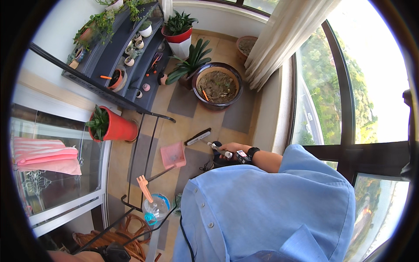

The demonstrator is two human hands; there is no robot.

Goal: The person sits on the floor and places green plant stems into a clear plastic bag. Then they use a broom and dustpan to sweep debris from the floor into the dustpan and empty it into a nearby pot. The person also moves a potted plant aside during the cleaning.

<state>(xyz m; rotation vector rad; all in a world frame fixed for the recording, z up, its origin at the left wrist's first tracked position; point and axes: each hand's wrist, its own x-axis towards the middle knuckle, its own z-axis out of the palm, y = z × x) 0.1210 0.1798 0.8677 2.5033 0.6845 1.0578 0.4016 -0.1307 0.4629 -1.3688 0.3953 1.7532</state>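
Observation:
My right hand [233, 149], with a dark band and a small device at the wrist, is closed round the handle of a broom [198, 137]. The broom's pale head with dark bristles rests on the tiled floor, to the left of and beyond the hand. Just left of it lies a pink dustpan [173, 154]. Its dark stick runs towards me to a peach-coloured grip [144, 188], near a large clear water bottle [156, 207] with a blue handle. Only a strip of my left hand [72, 256] shows at the bottom left edge; its fingers are hidden.
A dark stepped plant stand [126, 32] and a tall red pot [118, 124] stand left, beside a black metal rail [148, 153]. Ahead sit a wide brown soil pot [235, 94] and a red-and-white pot [180, 43]. A curtain [279, 43] and windows line the right.

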